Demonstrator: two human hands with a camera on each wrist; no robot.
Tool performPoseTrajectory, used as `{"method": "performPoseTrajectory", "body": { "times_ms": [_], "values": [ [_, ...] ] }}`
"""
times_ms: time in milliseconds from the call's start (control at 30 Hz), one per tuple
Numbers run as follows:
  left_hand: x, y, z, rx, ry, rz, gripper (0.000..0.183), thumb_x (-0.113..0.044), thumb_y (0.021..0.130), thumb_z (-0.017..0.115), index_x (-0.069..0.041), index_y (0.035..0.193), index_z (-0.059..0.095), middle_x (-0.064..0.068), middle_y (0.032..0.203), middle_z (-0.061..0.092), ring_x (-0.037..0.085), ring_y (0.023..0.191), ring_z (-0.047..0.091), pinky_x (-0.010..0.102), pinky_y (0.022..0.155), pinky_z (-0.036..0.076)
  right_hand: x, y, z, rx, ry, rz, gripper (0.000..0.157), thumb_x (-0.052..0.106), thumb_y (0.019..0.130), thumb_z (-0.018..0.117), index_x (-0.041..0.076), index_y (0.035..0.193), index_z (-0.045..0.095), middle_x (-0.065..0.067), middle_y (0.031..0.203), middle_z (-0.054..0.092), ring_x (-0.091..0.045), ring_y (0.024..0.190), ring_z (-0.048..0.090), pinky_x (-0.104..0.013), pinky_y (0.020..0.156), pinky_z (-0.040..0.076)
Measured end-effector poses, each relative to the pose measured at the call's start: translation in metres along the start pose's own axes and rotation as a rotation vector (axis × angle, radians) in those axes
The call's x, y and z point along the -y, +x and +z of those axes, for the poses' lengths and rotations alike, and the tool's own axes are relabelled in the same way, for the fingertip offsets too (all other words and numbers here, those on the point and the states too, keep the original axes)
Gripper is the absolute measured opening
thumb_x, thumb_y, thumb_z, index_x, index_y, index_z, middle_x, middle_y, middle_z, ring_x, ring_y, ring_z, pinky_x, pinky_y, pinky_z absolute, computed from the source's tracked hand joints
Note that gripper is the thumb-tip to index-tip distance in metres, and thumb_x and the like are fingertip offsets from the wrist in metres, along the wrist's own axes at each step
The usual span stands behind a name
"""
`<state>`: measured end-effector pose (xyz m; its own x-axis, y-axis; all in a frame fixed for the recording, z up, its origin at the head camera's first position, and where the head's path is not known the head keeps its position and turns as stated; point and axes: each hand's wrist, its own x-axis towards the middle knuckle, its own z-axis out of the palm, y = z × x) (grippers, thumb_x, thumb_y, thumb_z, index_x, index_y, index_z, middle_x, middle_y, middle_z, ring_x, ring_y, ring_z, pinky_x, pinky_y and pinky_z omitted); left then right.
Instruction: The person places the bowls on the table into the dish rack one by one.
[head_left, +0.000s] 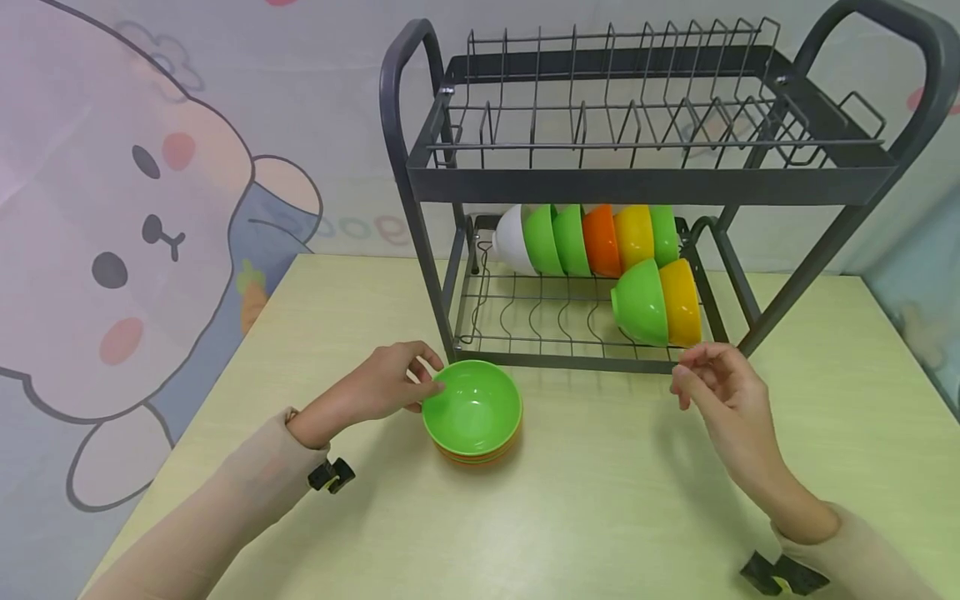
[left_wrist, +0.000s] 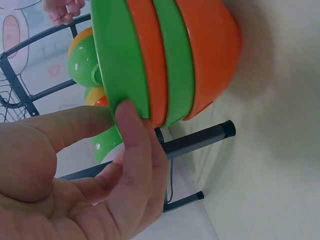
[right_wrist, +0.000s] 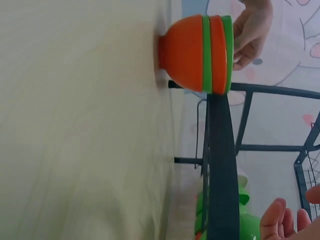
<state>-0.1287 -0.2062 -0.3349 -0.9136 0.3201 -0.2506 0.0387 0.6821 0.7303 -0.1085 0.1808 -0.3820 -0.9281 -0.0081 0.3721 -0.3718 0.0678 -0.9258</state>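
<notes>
A stack of nested bowls, green and orange by turns, stands on the table in front of the dish rack's left end. Its top green bowl (head_left: 474, 408) has its rim pinched between the thumb and fingers of my left hand (head_left: 386, 381). The left wrist view shows that green bowl (left_wrist: 117, 55) seated over an orange bowl (left_wrist: 215, 55) and others. My right hand (head_left: 726, 400) hovers by the rack's front right corner, fingers loosely curled with nothing in them. Closest to it are a yellow bowl (head_left: 681, 302) and a green bowl (head_left: 639, 304) on the lower tier.
A dark two-tier dish rack (head_left: 558, 362) stands at the back of the pale table (head_left: 600, 500). On its lower tier a back row of bowls on edge runs from a white bowl (head_left: 512, 240) past green, orange (head_left: 601, 242) and yellow ones. Behind hangs a cartoon-printed backdrop (head_left: 337, 125).
</notes>
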Motion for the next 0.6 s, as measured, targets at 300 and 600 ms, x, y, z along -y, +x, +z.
{"method": "performPoseTrajectory", "body": {
  "times_ms": [300,600],
  "values": [
    [0.003,0.000,0.002,0.006,-0.024,-0.011,0.025,-0.005,0.095,0.066,0.005,0.117,0.058,0.016,0.096,0.060,0.027,0.071,0.070,0.040,0.068,0.061,-0.006,-0.003,0.022,0.232,-0.052,0.134,0.015,0.006,0.101,0.058,-0.002,0.113,0.053,-0.013,0.085,0.063,-0.020,0.069,0.060,-0.021,0.071,0.055],
    [0.004,0.001,0.004,0.009,-0.044,-0.015,0.023,-0.002,0.097,0.062,0.007,0.117,0.057,0.018,0.097,0.060,0.021,0.069,0.070,0.038,0.067,0.061,-0.012,-0.007,0.038,0.304,-0.018,0.202,0.024,0.007,0.101,0.058,-0.010,0.117,0.051,-0.016,0.087,0.064,-0.022,0.071,0.061,-0.022,0.076,0.054]
  ]
}}
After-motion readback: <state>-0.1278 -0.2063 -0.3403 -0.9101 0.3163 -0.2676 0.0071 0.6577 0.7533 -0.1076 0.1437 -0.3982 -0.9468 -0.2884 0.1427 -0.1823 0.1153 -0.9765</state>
